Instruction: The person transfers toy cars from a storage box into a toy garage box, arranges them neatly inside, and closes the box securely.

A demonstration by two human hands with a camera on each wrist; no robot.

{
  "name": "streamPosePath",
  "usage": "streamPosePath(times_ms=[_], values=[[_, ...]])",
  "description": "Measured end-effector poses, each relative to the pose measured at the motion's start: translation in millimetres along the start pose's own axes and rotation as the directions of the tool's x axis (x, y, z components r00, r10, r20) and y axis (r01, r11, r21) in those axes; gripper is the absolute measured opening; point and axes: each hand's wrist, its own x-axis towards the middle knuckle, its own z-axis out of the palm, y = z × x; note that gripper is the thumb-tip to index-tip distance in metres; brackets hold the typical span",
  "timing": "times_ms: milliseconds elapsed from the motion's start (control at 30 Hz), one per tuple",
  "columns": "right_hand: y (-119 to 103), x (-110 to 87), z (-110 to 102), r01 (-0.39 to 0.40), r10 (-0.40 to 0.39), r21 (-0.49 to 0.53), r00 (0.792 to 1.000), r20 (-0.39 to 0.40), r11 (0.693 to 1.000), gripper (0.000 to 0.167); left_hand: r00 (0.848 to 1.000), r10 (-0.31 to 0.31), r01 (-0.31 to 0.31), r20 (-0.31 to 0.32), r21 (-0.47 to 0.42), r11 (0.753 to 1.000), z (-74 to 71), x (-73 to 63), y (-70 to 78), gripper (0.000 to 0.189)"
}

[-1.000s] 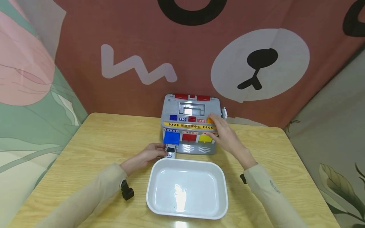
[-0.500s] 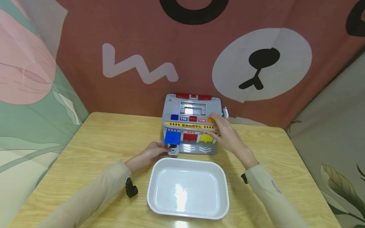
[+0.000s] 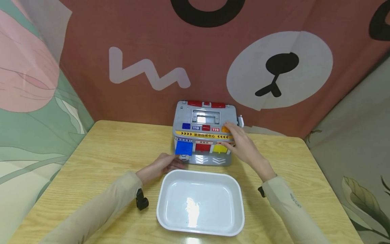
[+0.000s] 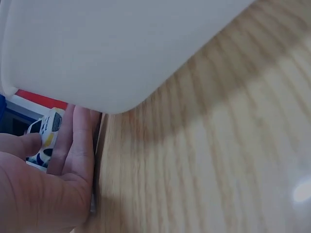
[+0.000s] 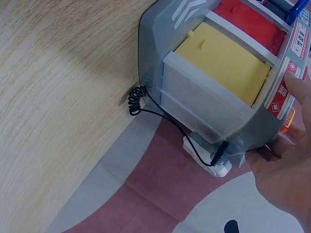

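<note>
In the head view, a grey toy emergency station (image 3: 207, 117) stands at the back of the table. Its blue door (image 3: 184, 148) is raised outward, while the red door (image 3: 202, 147) and yellow door (image 3: 220, 148) are down. A small white toy car (image 3: 184, 157) is mostly hidden under the blue door. My left hand (image 3: 164, 163) is at the car; in the left wrist view the car (image 4: 47, 133) lies between thumb and straight fingers. With thumb in front and fingers on top, my right hand (image 3: 243, 144) holds the station's front right corner.
A white plastic basin (image 3: 200, 203) stands just in front of the station, close to my left hand. A white handset (image 5: 209, 158) with a coiled black cord (image 5: 137, 101) hangs on the station's side. A printed cloth (image 3: 146, 108) rises behind the table.
The toy car has moved back from in front of the blue door to mostly beneath it, with my left hand following slightly rightward. My right hand has stayed on the station's corner.
</note>
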Motion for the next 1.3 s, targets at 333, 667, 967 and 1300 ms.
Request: streamPosePath(times_ms=[333,667,967,1300], values=[[2.5,-1.8,-0.3,0.001,-0.001,0.000,1.000,-0.006,1.000,0.076,1.000,0.011,-0.008,0.027,-0.093,0.996,6.0,3.3,2.8,0.036],[3.2,-1.9,-1.3,0.003,-0.003,0.013,1.000,-0.022,1.000,0.075,0.928,0.052,-0.008,0.368,-0.121,0.993,-15.0,0.3,16.1,0.064],[2.8,0.9,-0.4,0.020,-0.020,0.024,1.000,-0.012,1.000,0.074,0.858,0.071,-0.045,0.509,-0.064,0.997,-24.2,-2.9,23.2,0.097],[1.0,-0.1,-0.6,0.020,-0.019,0.021,1.000,-0.013,1.000,0.075,0.884,0.095,-0.066,0.457,-0.079,0.995,-18.8,0.9,36.1,0.084]])
